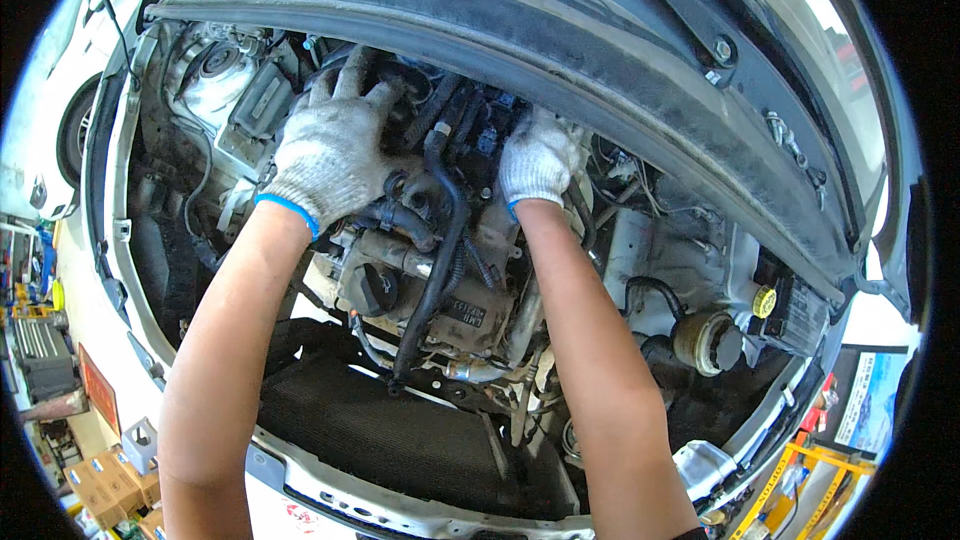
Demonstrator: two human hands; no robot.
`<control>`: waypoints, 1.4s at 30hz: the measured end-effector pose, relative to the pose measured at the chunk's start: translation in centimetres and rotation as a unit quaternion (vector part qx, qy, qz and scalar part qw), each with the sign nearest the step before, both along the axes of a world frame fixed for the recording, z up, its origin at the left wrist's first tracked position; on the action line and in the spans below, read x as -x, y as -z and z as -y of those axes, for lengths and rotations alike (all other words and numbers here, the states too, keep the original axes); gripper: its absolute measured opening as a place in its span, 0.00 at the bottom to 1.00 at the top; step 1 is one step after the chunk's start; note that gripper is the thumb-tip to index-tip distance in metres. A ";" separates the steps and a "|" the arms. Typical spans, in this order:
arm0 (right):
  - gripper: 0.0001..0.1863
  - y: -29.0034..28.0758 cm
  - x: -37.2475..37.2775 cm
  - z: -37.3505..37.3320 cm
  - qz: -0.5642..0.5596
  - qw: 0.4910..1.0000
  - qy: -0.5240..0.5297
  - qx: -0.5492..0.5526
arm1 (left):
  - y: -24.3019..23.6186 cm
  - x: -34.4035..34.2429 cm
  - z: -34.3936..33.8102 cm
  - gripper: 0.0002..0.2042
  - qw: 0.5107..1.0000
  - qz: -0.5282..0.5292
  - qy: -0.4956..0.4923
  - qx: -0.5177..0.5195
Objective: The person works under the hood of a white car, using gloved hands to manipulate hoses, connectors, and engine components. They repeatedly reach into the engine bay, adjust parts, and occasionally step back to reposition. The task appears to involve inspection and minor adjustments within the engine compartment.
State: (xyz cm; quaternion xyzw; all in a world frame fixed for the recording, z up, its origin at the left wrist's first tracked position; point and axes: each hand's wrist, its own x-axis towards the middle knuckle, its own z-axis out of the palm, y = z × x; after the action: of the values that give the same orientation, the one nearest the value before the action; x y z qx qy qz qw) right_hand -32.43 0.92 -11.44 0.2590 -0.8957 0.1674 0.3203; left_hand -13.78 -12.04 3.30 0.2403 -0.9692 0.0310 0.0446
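Both my hands wear white knit gloves and reach into the back of a car's engine bay. My left hand lies over the rear left of the engine, fingers spread beside a dark rounded part, nothing visibly held. My right hand reaches down behind the engine, under the cowl's edge; its fingers are hidden. Between the hands runs a thick black hose, bending toward the front. A black round cap sits on the engine, nearer me than my left hand. Bent pipes lie below my left wrist.
The dark cowl overhangs the back of the bay. In front is the radiator, behind the car's front edge. At right stand a round black-capped reservoir and a yellow cap. Cardboard boxes and a yellow rack stand outside.
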 end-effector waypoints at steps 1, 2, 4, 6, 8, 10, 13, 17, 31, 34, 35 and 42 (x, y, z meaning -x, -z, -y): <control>0.16 -0.2 -0.1 0.1 0.055 0.998 -0.006 0.018 | -0.1 -0.1 0.2 0.39 1.000 -0.009 0.000 -0.016; 0.16 -0.4 -0.1 0.0 0.110 0.993 -0.011 0.036 | -0.4 -0.1 0.3 0.38 0.999 -0.019 0.000 -0.033; 0.18 -1.1 -0.6 0.0 0.170 0.984 -0.017 0.054 | -0.3 -0.3 0.6 0.37 0.998 -0.029 -0.001 -0.048; 0.18 -1.9 -1.5 0.0 0.183 0.981 -0.019 0.056 | 0.1 -0.7 0.8 0.36 0.998 -0.032 -0.006 -0.045; 0.19 -2.4 -1.5 -0.2 0.200 0.979 -0.016 0.045 | -0.1 -0.5 0.6 0.37 0.998 -0.035 -0.015 -0.050; 0.19 -1.9 -1.6 -0.3 0.149 0.987 -0.017 0.063 | 0.3 -0.6 0.9 0.37 0.997 -0.061 -0.010 -0.055; 0.21 -1.5 -1.3 -1.0 0.111 0.987 -0.045 0.106 | 0.3 -0.4 1.0 0.39 0.996 -0.059 -0.005 -0.062; 0.21 -0.9 -0.8 -1.0 0.120 0.990 -0.008 0.077 | 0.7 -0.6 1.6 0.35 0.988 -0.123 0.007 -0.095; 0.15 -0.8 -0.4 -0.5 0.111 0.994 0.006 0.013 | 0.4 8.2 2.7 0.33 0.998 0.004 0.038 -0.055; 0.17 -1.2 -0.9 0.3 0.212 0.976 -0.028 0.032 | 2.1 9.1 4.7 0.33 0.997 0.019 0.029 -0.064; 0.16 -1.3 -0.8 0.1 0.184 0.982 -0.034 0.028 | 2.5 9.3 4.6 0.32 0.998 0.023 0.021 -0.057; 0.14 -2.3 -0.3 -0.9 0.144 0.985 -0.094 -0.011 | 3.5 9.5 2.8 0.27 0.999 -0.008 -0.025 0.040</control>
State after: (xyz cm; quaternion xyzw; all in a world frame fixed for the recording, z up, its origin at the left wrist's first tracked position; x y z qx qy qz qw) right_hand -32.15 1.79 -9.17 0.3187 -0.9061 0.2221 0.1677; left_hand -23.25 -14.79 -0.25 0.2626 -0.9605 0.0689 0.0613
